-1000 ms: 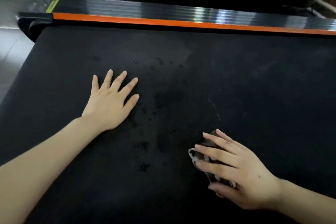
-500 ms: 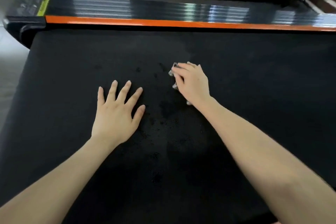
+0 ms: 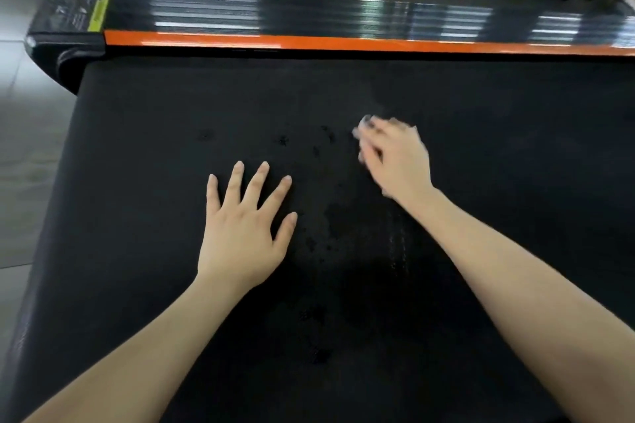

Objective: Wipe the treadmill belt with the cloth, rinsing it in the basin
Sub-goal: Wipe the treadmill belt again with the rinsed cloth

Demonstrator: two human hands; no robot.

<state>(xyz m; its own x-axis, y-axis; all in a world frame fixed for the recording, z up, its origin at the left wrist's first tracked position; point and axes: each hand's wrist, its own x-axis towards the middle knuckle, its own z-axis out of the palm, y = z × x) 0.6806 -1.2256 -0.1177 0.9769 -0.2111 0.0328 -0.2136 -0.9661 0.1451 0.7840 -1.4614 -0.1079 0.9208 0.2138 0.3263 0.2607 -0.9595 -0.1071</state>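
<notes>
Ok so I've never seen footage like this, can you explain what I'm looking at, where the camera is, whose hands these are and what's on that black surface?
There is no robot here. The one picture comes from a camera worn on a person's head, looking forward and down, so both bare arms reach in from the bottom. The wide black surface is a treadmill belt. At its far side run an orange strip and a shiny ribbed side rail with a yellow label. The left hand lies flat on the belt, fingers spread, holding nothing. The right hand, blurred, grips a small pale cloth against the belt; only a bit of it shows past the fingertips. Between the hands the belt has darker blotches, which look like damp patches.
</notes>
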